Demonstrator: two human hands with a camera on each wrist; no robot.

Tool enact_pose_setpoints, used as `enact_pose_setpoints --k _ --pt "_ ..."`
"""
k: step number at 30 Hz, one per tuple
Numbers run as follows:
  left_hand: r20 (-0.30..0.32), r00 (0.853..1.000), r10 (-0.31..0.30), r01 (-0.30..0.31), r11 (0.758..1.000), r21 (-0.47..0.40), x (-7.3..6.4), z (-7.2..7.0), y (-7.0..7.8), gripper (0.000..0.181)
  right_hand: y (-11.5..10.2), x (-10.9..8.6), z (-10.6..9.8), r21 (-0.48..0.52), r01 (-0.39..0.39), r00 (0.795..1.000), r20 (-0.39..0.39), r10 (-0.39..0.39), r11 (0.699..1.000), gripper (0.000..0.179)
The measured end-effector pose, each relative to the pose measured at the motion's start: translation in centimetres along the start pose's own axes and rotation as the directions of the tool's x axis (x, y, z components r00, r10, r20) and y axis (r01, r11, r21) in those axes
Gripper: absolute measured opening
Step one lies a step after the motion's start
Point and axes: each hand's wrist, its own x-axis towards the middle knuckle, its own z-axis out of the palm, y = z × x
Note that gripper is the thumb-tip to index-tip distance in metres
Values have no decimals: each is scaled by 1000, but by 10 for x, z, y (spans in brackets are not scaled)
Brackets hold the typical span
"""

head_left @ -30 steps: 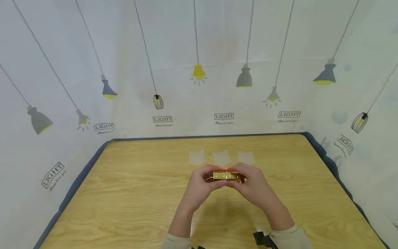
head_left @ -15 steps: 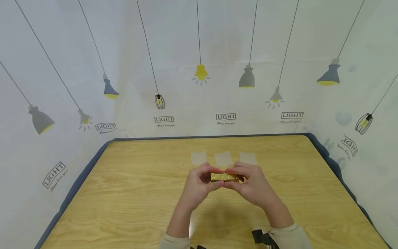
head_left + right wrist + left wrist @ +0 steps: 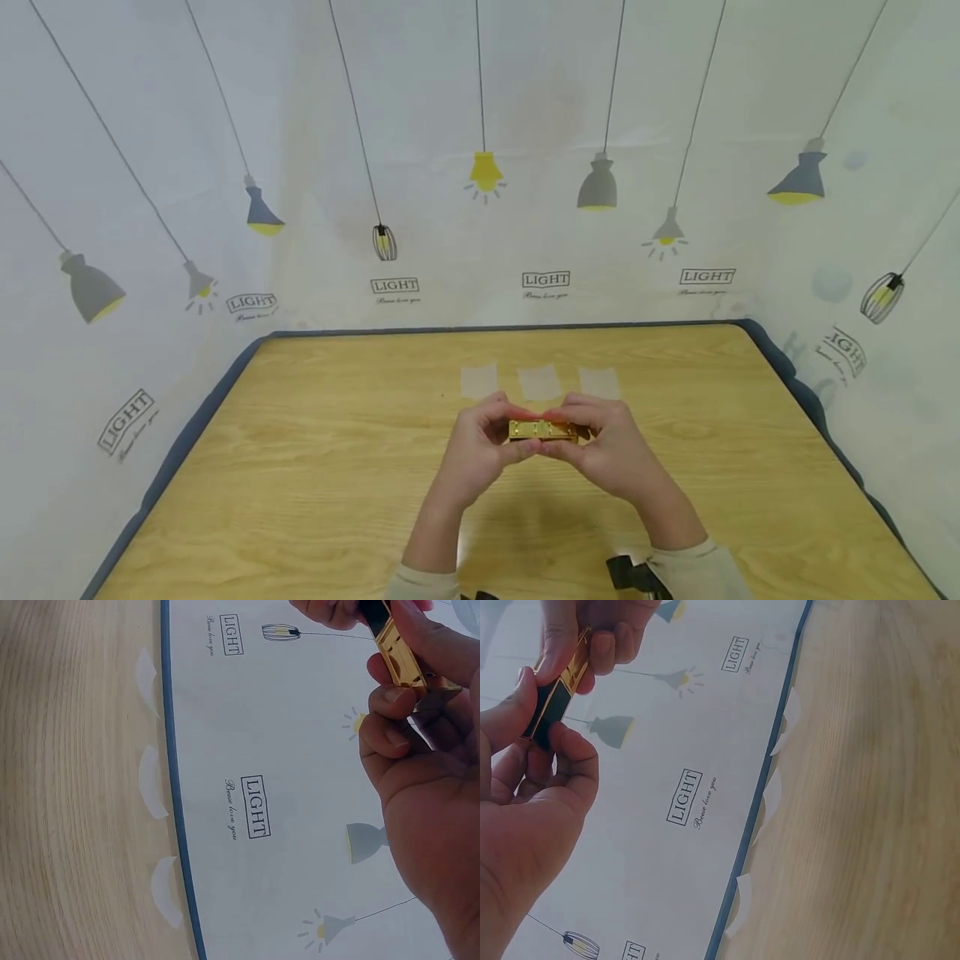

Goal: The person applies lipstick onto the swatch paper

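Note:
Both hands hold one small flat gold case up above the middle of the table. It is long and narrow, with black panels on its flat side. My left hand pinches one end between thumb and fingers. At the other end, my right hand grips it the same way, thumb below and fingertips on top. The thumbs meet close together under the case in the head view. In the right wrist view a shiny gold part shows between the fingers, and a flap-like piece juts out near the palm.
The wood-grain table has a dark blue edge. Three pale squares lie in a row beyond the hands. A white sheet printed with lamps and lettering stands around the back and sides. Black straps show near the cuffs.
The gold case has tipped slightly and shifted a little left and down between the fingers. Both hands keep their hold, and the head view has shifted slightly.

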Motion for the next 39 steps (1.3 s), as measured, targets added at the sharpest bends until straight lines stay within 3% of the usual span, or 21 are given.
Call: enact_pose_setpoints --k 22,32,39 --pt "22 1000 4 -6 998 63 4 -8 3 24 -1 5 4 34 23 1000 9 -24 999 18" --pt "34 999 -4 1 998 66 3 -12 0 24 -2 9 5 20 81 996 33 -82 996 14" --pt "66 997 34 -38 998 51 2 -19 1 26 0 10 4 57 80 995 52 -83 995 15"
